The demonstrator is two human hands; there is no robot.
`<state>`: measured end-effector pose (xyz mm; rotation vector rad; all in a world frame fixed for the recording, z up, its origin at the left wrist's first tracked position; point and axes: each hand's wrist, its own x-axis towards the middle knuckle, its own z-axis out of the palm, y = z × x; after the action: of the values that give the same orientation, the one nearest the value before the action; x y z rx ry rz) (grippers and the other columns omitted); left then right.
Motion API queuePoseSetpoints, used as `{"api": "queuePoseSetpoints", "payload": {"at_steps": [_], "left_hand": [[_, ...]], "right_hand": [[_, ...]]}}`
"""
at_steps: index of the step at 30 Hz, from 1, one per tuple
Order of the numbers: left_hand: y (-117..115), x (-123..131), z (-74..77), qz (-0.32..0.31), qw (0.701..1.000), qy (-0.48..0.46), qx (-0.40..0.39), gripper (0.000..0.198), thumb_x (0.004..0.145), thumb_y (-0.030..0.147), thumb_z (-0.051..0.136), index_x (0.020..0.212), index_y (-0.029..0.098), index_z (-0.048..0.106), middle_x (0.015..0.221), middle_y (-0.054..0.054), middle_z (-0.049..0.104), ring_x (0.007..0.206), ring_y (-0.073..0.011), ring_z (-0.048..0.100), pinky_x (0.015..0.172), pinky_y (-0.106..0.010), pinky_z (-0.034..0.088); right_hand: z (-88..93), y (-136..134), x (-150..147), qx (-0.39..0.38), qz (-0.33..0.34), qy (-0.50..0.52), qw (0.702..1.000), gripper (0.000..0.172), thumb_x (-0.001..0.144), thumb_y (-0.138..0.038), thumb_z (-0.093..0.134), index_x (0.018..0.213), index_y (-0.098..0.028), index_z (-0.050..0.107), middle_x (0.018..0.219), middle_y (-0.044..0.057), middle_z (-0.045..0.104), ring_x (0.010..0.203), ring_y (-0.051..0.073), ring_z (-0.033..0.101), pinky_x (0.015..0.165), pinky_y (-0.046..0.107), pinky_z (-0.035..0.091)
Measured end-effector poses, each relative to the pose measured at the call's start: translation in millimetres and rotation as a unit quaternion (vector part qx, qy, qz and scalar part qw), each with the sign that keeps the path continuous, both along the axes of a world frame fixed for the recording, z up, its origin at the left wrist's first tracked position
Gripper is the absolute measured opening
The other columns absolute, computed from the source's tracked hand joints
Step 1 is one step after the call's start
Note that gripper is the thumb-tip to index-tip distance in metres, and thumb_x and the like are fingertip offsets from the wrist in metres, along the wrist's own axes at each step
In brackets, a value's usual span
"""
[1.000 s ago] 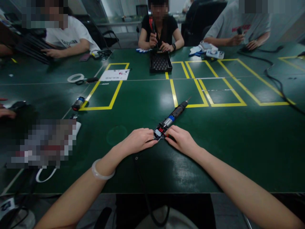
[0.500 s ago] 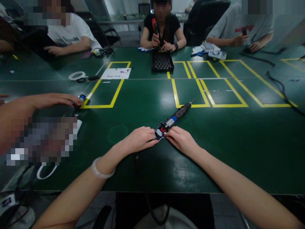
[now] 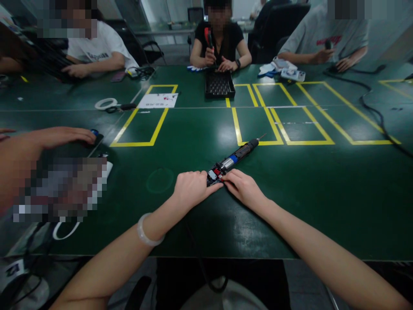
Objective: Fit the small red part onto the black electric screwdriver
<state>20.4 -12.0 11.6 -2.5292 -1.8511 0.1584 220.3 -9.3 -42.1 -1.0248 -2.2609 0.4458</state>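
Note:
An electric screwdriver (image 3: 229, 162) with its housing open lies slantwise on the green table (image 3: 290, 189), its thin bit pointing away to the right. A silver-and-blue motor shows inside, and red and white parts sit near its rear end. My left hand (image 3: 192, 187), with a pale bangle on the wrist, closes round that rear end, its thumb laid along the near side. At the red parts my right hand (image 3: 243, 185) pinches with thumb and fingertips; what lies between them is too small to make out. A dark cable (image 3: 196, 245) hangs over the table edge.
At left a co-worker's hand (image 3: 69, 137) rests on a dark-and-blue thing. Yellow tape rectangles (image 3: 131, 145) mark the table. Farther back are a black tray (image 3: 220, 95), a white sheet (image 3: 158, 100), a tape roll (image 3: 106, 103) and a cable (image 3: 368, 105). Several people sit opposite.
My left hand has shifted right, its thumb now reaching farther along the screwdriver's rear end. The screwdriver's rear has moved slightly left. The co-worker's hand at left has drawn the blue thing leftward.

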Motion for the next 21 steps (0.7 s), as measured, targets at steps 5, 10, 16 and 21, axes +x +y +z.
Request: {"api": "queuePoseSetpoints", "payload": {"at_steps": [5, 10, 16, 21], "left_hand": [[4.2, 3.6, -7.1, 0.047, 0.999, 0.000, 0.011, 0.084, 0.086, 0.082, 0.025, 0.090, 0.011, 0.071, 0.076, -0.020, 0.069, 0.077, -0.0347, 0.070, 0.062, -0.035, 0.042], [11.9, -4.6, -6.0, 0.072, 0.997, 0.001, 0.010, 0.087, 0.084, 0.084, 0.024, 0.096, 0.011, 0.070, 0.079, -0.021, 0.070, 0.080, -0.0361, 0.070, 0.065, -0.036, 0.044], [26.5, -20.8, -0.4, 0.101, 0.995, 0.018, 0.016, 0.088, 0.082, 0.087, 0.022, 0.096, 0.015, 0.071, 0.080, -0.018, 0.071, 0.081, -0.0370, 0.070, 0.067, -0.037, 0.045], [37.0, -39.5, 0.7, 0.121, 0.992, 0.023, 0.013, 0.092, 0.081, 0.088, 0.019, 0.095, 0.016, 0.073, 0.083, -0.019, 0.071, 0.083, -0.0375, 0.069, 0.066, -0.037, 0.045]], "right_hand": [[-0.8, -1.0, 0.3, -0.015, 0.004, 0.015, 1.000, 0.020, 0.096, -0.014, 0.049, 0.110, -0.020, 0.063, 0.107, 0.009, 0.066, 0.102, 0.022, 0.064, 0.090, 0.037, 0.056], [3.2, -3.2, -1.0, -0.032, 0.019, -0.002, 0.999, 0.032, 0.094, -0.015, 0.052, 0.125, -0.019, 0.057, 0.117, 0.011, 0.064, 0.111, 0.024, 0.061, 0.097, 0.041, 0.053], [7.6, -4.4, 2.1, -0.036, 0.018, -0.018, 0.999, 0.025, 0.095, -0.017, 0.053, 0.119, -0.019, 0.060, 0.115, 0.010, 0.064, 0.108, 0.024, 0.061, 0.095, 0.042, 0.053], [8.2, -3.5, 5.6, -0.035, 0.020, -0.017, 0.999, 0.019, 0.096, -0.018, 0.053, 0.112, -0.020, 0.062, 0.113, 0.009, 0.065, 0.107, 0.023, 0.061, 0.093, 0.040, 0.052]]}}
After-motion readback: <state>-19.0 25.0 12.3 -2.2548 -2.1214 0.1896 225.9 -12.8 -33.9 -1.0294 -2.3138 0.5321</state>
